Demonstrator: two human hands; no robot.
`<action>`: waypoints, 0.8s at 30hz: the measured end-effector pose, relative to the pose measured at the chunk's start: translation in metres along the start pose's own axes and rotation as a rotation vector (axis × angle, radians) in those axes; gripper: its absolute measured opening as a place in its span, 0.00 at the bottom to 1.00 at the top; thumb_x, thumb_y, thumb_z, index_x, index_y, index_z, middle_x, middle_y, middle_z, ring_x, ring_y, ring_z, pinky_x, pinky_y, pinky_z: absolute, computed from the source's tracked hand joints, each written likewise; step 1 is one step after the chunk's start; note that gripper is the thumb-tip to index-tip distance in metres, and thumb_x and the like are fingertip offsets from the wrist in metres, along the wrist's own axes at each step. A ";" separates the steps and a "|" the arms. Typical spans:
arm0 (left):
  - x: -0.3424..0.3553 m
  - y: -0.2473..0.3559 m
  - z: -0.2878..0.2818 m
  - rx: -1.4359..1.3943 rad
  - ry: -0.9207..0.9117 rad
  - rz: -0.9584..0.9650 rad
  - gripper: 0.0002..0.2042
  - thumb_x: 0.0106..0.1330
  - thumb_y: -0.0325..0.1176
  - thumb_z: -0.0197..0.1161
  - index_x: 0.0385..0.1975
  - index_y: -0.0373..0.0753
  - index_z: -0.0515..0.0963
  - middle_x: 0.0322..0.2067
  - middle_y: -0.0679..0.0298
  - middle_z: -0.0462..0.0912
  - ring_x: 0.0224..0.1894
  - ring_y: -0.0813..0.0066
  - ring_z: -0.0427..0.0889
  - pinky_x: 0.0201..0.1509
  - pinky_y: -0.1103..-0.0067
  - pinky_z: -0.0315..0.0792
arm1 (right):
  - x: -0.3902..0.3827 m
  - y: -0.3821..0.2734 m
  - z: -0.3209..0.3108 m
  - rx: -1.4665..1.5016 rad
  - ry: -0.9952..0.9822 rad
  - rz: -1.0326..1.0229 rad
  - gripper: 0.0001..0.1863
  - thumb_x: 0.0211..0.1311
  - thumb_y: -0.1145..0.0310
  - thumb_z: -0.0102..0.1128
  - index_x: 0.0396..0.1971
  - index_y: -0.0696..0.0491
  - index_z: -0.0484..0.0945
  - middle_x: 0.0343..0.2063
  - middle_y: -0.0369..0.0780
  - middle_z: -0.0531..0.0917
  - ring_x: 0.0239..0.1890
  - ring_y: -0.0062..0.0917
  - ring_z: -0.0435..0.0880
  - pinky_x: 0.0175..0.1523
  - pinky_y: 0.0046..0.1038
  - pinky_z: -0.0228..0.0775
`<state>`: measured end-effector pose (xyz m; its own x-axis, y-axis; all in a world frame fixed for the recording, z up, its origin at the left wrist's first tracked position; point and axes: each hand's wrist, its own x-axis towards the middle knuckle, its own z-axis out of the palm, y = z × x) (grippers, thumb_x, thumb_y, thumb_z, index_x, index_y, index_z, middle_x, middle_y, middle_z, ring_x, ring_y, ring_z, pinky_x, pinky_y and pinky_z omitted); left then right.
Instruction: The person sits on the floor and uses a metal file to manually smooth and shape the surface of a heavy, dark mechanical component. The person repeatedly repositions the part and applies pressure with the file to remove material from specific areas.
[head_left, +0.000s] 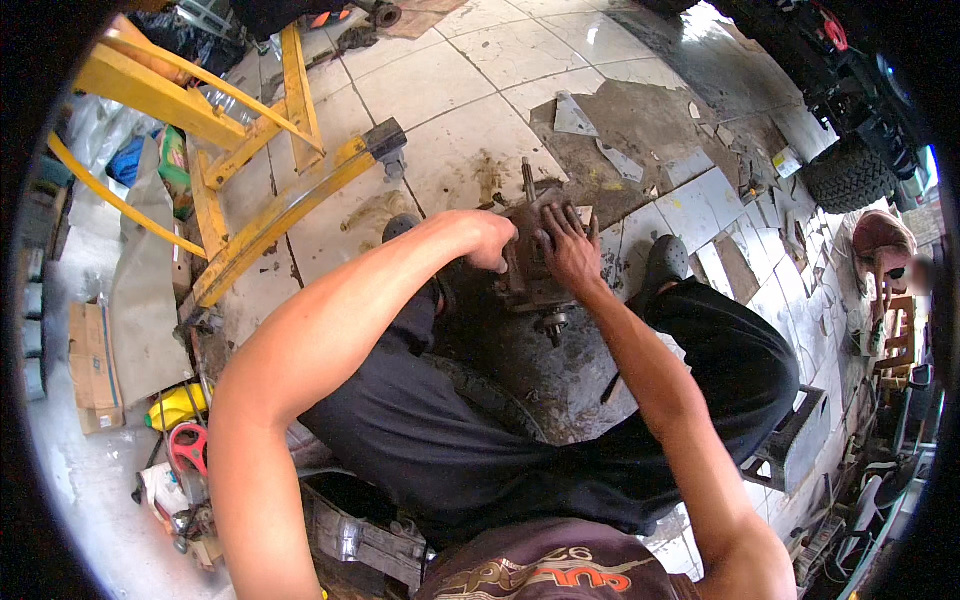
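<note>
A greasy metal gearbox housing (530,286) sits on the dirty floor between my legs, with a splined shaft (529,177) sticking up at its far end and a short shaft (555,325) at its near end. My left hand (488,240) is curled at the housing's left side, fingertips partly hidden; I cannot make out what they grip. My right hand (568,245), blackened with grease, lies on top of the housing with its fingers spread.
A yellow steel lifting frame (277,250) stands at left, near cardboard (95,365) and clutter. A large black tyre (848,178) under a vehicle is at upper right. Broken tiles (700,200) surround the right side. A metal bracket (795,440) lies beside my right knee.
</note>
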<state>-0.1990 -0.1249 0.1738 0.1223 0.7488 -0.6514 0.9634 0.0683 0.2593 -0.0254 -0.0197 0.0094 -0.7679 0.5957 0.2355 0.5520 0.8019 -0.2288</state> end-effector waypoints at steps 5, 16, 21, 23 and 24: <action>-0.002 -0.004 0.000 -0.013 0.011 -0.009 0.25 0.59 0.39 0.67 0.57 0.40 0.73 0.50 0.52 0.81 0.55 0.53 0.78 0.58 0.63 0.72 | 0.000 -0.017 0.001 -0.056 -0.124 -0.098 0.30 0.68 0.47 0.48 0.67 0.41 0.64 0.70 0.35 0.62 0.73 0.34 0.55 0.74 0.52 0.40; 0.000 -0.023 0.006 0.160 0.010 -0.257 0.15 0.56 0.37 0.66 0.40 0.36 0.82 0.42 0.54 0.85 0.46 0.54 0.83 0.47 0.63 0.78 | -0.004 0.004 -0.014 0.040 -0.179 0.078 0.32 0.71 0.49 0.46 0.70 0.46 0.58 0.71 0.39 0.60 0.74 0.38 0.51 0.76 0.40 0.42; 0.024 -0.015 -0.010 0.086 0.342 -0.416 0.14 0.58 0.33 0.62 0.42 0.38 0.84 0.45 0.57 0.85 0.47 0.61 0.85 0.48 0.65 0.79 | -0.022 0.003 0.001 0.166 -0.139 0.153 0.29 0.63 0.64 0.56 0.65 0.48 0.65 0.69 0.42 0.63 0.72 0.40 0.57 0.72 0.37 0.55; 0.044 0.002 0.010 -0.229 0.469 -0.530 0.17 0.64 0.42 0.61 0.46 0.38 0.82 0.48 0.53 0.83 0.50 0.56 0.83 0.52 0.64 0.77 | -0.040 -0.007 0.000 0.192 0.074 0.155 0.27 0.58 0.70 0.58 0.60 0.47 0.70 0.60 0.46 0.74 0.64 0.42 0.70 0.63 0.41 0.67; 0.057 0.014 0.031 -0.409 0.562 -0.582 0.19 0.65 0.46 0.60 0.46 0.37 0.82 0.49 0.51 0.83 0.50 0.54 0.83 0.54 0.64 0.76 | -0.046 -0.014 -0.008 0.249 -0.025 0.240 0.26 0.59 0.71 0.55 0.60 0.48 0.70 0.59 0.47 0.75 0.61 0.45 0.72 0.62 0.42 0.68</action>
<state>-0.1712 -0.1016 0.1177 -0.5954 0.7268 -0.3424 0.6633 0.6852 0.3010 0.0047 -0.0577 0.0095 -0.6349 0.7625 0.1247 0.6241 0.6013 -0.4990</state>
